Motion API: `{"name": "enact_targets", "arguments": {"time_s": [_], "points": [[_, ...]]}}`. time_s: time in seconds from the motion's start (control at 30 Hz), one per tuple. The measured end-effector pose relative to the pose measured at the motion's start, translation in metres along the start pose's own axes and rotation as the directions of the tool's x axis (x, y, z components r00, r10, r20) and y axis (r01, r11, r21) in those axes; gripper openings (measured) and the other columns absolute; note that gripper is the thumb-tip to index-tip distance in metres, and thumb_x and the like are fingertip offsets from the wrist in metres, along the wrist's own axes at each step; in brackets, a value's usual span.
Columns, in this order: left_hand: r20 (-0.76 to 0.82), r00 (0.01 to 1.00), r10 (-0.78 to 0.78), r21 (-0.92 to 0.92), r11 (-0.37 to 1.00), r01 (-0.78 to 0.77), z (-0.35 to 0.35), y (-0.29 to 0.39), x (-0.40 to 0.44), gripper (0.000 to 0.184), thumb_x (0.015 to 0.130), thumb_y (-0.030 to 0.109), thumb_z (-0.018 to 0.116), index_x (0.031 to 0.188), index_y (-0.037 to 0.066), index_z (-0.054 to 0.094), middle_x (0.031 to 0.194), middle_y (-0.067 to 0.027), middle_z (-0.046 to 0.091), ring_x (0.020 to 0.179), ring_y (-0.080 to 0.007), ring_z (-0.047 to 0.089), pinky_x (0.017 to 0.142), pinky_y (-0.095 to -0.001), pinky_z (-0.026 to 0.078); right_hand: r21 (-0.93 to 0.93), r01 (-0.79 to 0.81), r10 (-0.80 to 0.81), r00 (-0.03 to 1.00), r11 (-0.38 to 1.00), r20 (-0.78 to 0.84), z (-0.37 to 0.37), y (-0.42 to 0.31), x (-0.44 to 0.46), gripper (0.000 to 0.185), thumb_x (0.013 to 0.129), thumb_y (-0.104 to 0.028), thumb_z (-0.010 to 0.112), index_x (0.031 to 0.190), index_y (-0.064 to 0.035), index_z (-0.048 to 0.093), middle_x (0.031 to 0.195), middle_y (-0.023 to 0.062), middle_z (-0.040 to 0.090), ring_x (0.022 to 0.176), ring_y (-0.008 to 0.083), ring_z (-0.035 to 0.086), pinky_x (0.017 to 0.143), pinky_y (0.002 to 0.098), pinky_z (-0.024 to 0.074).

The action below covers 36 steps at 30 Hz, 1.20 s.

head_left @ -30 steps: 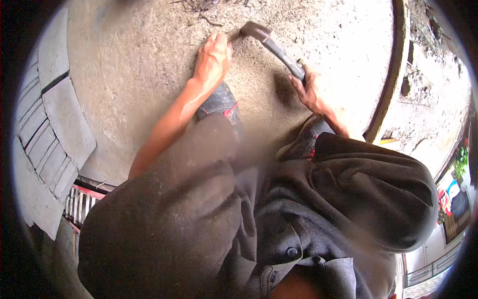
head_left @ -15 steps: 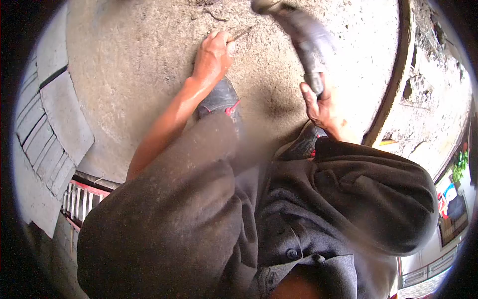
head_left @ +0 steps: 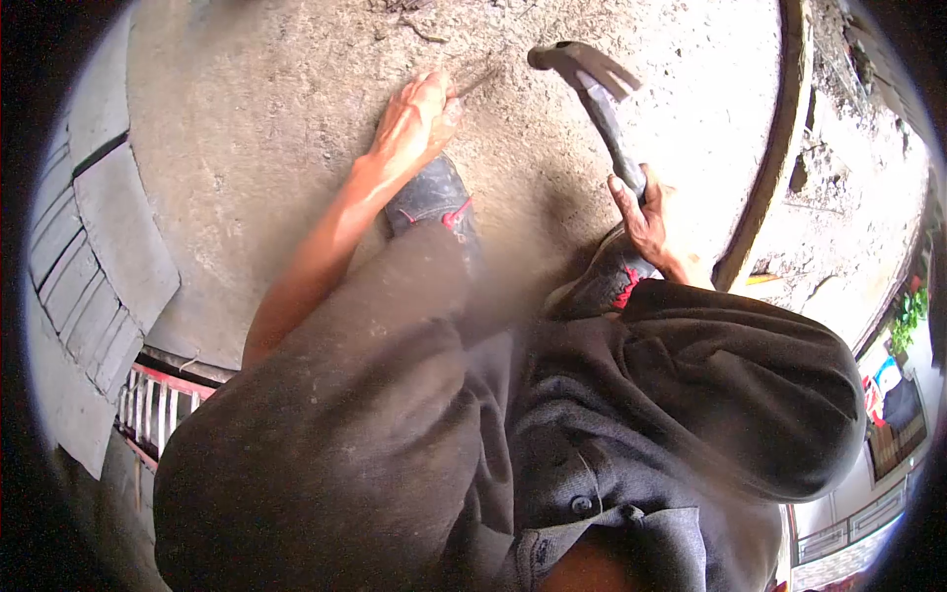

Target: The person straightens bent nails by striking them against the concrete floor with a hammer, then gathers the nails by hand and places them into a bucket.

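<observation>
My right hand [head_left: 651,219] is wrapped round the dark handle of a claw hammer [head_left: 614,128]. The hammer's metal head is raised over the rough concrete floor [head_left: 296,128], its striking face turned left and its claw right. My left hand [head_left: 412,120] is closed, low to the floor in front of my left shoe [head_left: 431,197]. From its fingers a thin metal rod [head_left: 479,81] sticks out toward the upper right, slightly blurred. Whether the rod is a nail or a chisel I cannot tell. A gap separates the hammer head from the rod.
My right shoe [head_left: 604,271] with red laces is by my right hand. A raised edge strip [head_left: 767,168] curves along the right, with broken rubble ground [head_left: 838,187] beyond. Grey slabs [head_left: 118,237] lie at the left, above a red-and-white slatted rack [head_left: 163,405].
The hammer was blurred in motion and now shows sharply, its head slightly lower and further right. My left hand stays in nearly the same place, holding the rod.
</observation>
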<state>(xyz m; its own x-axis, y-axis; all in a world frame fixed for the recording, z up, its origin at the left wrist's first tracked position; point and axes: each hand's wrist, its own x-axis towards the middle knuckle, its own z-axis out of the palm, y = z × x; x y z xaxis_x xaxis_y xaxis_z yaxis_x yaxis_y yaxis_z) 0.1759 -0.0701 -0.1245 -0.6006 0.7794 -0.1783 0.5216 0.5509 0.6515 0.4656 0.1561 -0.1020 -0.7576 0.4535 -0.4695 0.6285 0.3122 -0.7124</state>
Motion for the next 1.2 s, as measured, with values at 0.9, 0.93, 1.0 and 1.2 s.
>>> {"name": "enact_targets", "arguments": {"time_s": [0.9, 0.93, 1.0, 1.2], "points": [[-0.206, 0.978, 0.041, 0.053, 0.998, -0.031, 0.01, 0.001, -0.007, 0.012, 0.086, 0.005, 0.064, 0.094, -0.003, 0.062, 0.088, -0.0229, 0.067, 0.087, -0.0448, 0.064, 0.076, -0.0503, 0.052, -0.095, 0.351, -0.356, 0.933, 0.931, -0.045, -0.015, -0.064, 0.008, 0.018, 0.097, -0.021, 0.067, 0.1, -0.0043, 0.06, 0.065, 0.0112, 0.058, 0.06, 0.0262, 0.061, 0.061, 0.0388, 0.0486], [-0.201, 0.979, 0.036, 0.036, 0.999, -0.03, 0.009, 0.001, -0.007, 0.012, 0.085, 0.005, 0.064, 0.094, -0.003, 0.062, 0.088, -0.023, 0.067, 0.087, -0.0445, 0.065, 0.076, -0.0501, 0.052, -0.044, 0.192, -0.185, 0.973, 0.98, 0.139, -0.006, -0.062, 0.017, 0.025, 0.099, -0.029, 0.066, 0.098, -0.0039, 0.062, 0.063, 0.0108, 0.058, 0.061, 0.0251, 0.062, 0.061, 0.039, 0.048], [-0.191, 0.981, 0.029, 0.003, 1.0, -0.029, 0.007, 0.001, -0.007, 0.012, 0.085, 0.005, 0.066, 0.094, -0.003, 0.063, 0.089, -0.0233, 0.068, 0.087, -0.0439, 0.065, 0.077, -0.0496, 0.053, -0.472, 0.014, 0.121, 0.96, 0.881, 0.254, 0.002, -0.084, 0.032, 0.033, 0.1, -0.037, 0.064, 0.096, -0.004, 0.061, 0.061, 0.0071, 0.055, 0.06, 0.0203, 0.057, 0.059, 0.038, 0.0454], [-0.199, 0.974, -0.103, -0.088, 0.992, 0.087, -0.001, 0.014, -0.008, 0.008, 0.087, 0.004, 0.065, 0.091, -0.002, 0.063, 0.086, -0.0243, 0.067, 0.084, -0.0437, 0.066, 0.075, -0.0482, 0.053, 0.054, -0.084, 0.084, 0.996, 0.995, 0.007, 0.014, -0.023, 0.023, 0.036, 0.102, -0.043, 0.061, 0.112, -0.0083, 0.063, 0.071, -0.0035, 0.049, 0.064, 0.0108, 0.044, 0.058, 0.0309, 0.0386]]}}
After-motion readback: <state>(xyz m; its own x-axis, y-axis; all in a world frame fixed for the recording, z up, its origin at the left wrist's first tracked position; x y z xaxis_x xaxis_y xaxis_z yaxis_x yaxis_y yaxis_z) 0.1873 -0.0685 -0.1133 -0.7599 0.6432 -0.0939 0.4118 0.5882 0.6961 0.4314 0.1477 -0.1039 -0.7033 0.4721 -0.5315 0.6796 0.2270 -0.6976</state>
